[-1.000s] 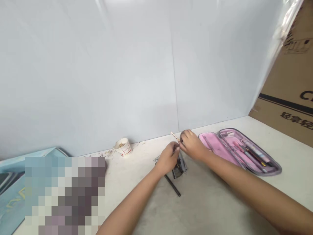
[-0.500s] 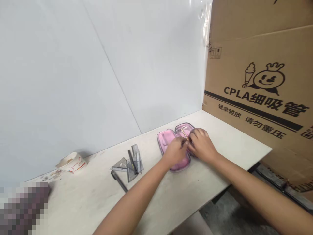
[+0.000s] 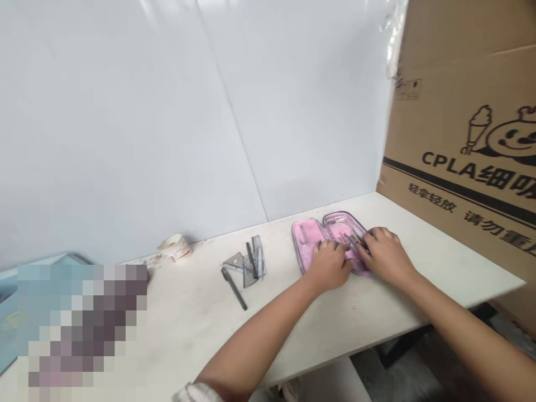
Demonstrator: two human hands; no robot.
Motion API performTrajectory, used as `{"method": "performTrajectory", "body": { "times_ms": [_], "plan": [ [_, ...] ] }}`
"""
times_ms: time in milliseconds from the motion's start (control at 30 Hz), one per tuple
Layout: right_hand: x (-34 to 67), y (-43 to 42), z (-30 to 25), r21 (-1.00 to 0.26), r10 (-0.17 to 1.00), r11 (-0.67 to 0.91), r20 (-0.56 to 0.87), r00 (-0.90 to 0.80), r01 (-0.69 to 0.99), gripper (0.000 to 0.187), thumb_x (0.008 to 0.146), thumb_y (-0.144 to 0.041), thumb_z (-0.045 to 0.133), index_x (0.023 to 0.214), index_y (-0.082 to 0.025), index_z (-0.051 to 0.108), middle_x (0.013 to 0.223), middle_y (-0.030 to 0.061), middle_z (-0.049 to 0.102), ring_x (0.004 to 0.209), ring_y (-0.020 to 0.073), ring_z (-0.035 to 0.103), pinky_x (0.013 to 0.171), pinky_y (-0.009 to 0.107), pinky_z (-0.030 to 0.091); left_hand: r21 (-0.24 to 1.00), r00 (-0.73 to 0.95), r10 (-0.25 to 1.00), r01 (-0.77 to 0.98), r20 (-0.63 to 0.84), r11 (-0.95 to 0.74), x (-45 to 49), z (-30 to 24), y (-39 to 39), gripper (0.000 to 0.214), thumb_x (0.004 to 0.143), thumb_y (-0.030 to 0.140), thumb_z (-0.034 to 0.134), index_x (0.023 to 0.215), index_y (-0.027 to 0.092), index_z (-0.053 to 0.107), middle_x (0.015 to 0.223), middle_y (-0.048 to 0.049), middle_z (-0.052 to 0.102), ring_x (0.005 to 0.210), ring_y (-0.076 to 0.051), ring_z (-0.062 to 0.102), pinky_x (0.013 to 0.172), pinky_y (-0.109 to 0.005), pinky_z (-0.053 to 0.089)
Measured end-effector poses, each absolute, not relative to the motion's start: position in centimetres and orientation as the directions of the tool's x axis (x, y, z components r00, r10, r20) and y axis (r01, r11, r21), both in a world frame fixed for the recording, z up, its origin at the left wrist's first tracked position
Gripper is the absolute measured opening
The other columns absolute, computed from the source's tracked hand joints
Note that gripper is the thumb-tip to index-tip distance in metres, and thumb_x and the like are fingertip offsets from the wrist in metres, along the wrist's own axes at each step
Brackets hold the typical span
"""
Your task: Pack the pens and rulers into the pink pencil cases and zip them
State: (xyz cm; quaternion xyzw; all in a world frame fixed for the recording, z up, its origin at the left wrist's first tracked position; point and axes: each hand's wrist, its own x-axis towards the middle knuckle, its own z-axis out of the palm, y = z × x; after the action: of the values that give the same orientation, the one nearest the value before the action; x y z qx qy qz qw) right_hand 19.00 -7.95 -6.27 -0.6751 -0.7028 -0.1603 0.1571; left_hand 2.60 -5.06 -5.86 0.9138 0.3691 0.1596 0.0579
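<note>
A pink pencil case [image 3: 309, 233] lies unzipped and spread flat, its two halves side by side on the table. Several slim pens or pencils [image 3: 353, 240] lie in its right half. My left hand [image 3: 330, 265] rests over the middle of the case, fingers and thumb apart, with nothing visible in it. At the right half, the fingers of my right hand [image 3: 387, 254] are closed beside the pens; what is between the fingertips is hidden.
Left of the case lie several clear rulers and a set square [image 3: 237, 261], a dark pen on them, and another black pen [image 3: 235, 289]. A paper cup [image 3: 178, 248] lies by the wall. A large cardboard box [image 3: 452, 139] stands at the right. A blurred patch covers the left.
My view has turned left, so the case appears further right. My hands have moved apart from each other; before, their fingertips met over a small yellowish thing at the case's middle.
</note>
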Motion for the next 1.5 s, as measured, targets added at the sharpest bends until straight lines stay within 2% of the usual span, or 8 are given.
{"method": "performTrajectory", "body": {
  "times_ms": [567,800,967,1100,1167,1233,1367,1500],
  "plan": [
    [-1.7,-5.3,-5.5,-0.005,0.813,0.444,0.422,-0.401,0.896,0.032,0.085,-0.038,0.041,0.086,-0.015,0.062,0.089,0.0122,0.059,0.092,0.0238,0.049,0.078,0.034,0.036,0.39,0.321,0.9,0.82,0.293,-0.419,-17.4,-5.0,-5.9,0.026,0.085,0.024,0.038,0.104,0.019,0.056,0.106,-0.0083,0.057,0.104,-0.021,0.049,0.091,-0.039,0.036],
    [-7.4,-4.6,-6.0,-0.006,0.9,0.381,0.232,-0.37,0.924,0.028,0.084,-0.031,0.04,0.079,-0.014,0.062,0.077,0.013,0.066,0.074,0.0226,0.06,0.061,0.03,0.037,0.562,0.219,0.927,0.744,0.305,-0.361,-23.6,-5.7,-6.2,0.023,0.082,0.022,0.041,0.095,0.016,0.059,0.1,-0.009,0.06,0.1,-0.02,0.052,0.091,-0.035,0.037],
    [-8.3,-6.1,-5.9,-0.02,0.828,0.373,0.458,-0.323,0.928,0.024,0.086,-0.027,0.036,0.081,-0.017,0.057,0.076,0.0082,0.064,0.071,0.0197,0.06,0.058,0.028,0.034,0.952,0.093,0.992,0.286,0.089,-0.112,-22.8,-5.5,-5.4,0.023,0.085,0.029,0.041,0.095,0.014,0.055,0.091,-0.0078,0.061,0.088,-0.016,0.056,0.086,-0.033,0.041],
    [-8.1,-7.6,-6.1,0.014,0.712,0.523,0.543,-0.446,0.852,0.024,0.086,-0.034,0.039,0.077,-0.018,0.055,0.071,0.0068,0.061,0.07,0.0192,0.057,0.059,0.028,0.034,0.964,0.037,0.998,-0.26,-0.057,0.064,-21.1,-4.6,-5.1,0.021,0.087,0.03,0.04,0.091,0.013,0.051,0.072,-0.002,0.054,0.067,-0.009,0.055,0.07,-0.024,0.045],
    [-7.4,-7.7,-6.1,-0.104,0.731,0.546,0.543,-0.413,0.831,0.031,0.086,-0.041,0.037,0.073,-0.019,0.054,0.069,0.006,0.06,0.069,0.0191,0.055,0.059,0.028,0.035,0.909,0.027,0.996,-0.406,-0.089,0.092,-20.4,-4.3,-5.3,0.016,0.087,0.027,0.041,0.087,0.013,0.049,0.063,0.0026,0.045,0.055,-0.006,0.049,0.058,-0.019,0.041],
    [-6.3,-7.1,-5.9,-0.354,0.802,0.509,0.527,-0.282,0.785,0.035,0.087,-0.046,0.034,0.075,-0.019,0.052,0.07,0.0051,0.059,0.07,0.0185,0.055,0.06,0.028,0.037,0.879,0.097,0.987,-0.451,-0.124,0.155,-19.9,-4.1,-5.6,0.015,0.085,0.027,0.044,0.086,0.013,0.049,0.056,0.0062,0.034,0.045,-0.004,0.037,0.044,-0.014,0.03],
    [-4.2,-5.4,-5.7,-0.849,0.918,0.389,0.391,-0.071,0.359,0.037,0.086,-0.048,0.035,0.106,-0.02,0.047,0.089,0.0064,0.062,0.081,0.0169,0.058,0.069,0.03,0.044,0.888,0.295,0.93,-0.335,-0.219,0.315,-18.3,-4.2,-6.6,0.023,0.082,0.037,0.048,0.085,0.014,0.05,0.054,0.0095,0.019,0.039,-0.002,0.015,0.038,-0.013,0.008],
    [-3.5,-4.9,-5.8,-0.964,0.947,0.265,0.262,-0.184,-0.009,0.046,0.083,-0.05,0.041,0.12,-0.022,0.038,0.099,0.0083,0.063,0.072,0.014,0.057,0.064,0.029,0.045,0.907,0.332,0.897,-0.202,-0.292,0.37,-16.3,-4.4,-7.7,0.029,0.08,0.046,0.048,0.079,0.017,0.044,0.054,0.0091,0.025,0.039,-0.002,0.014,0.038,-0.014,0.006]
  ]
}}
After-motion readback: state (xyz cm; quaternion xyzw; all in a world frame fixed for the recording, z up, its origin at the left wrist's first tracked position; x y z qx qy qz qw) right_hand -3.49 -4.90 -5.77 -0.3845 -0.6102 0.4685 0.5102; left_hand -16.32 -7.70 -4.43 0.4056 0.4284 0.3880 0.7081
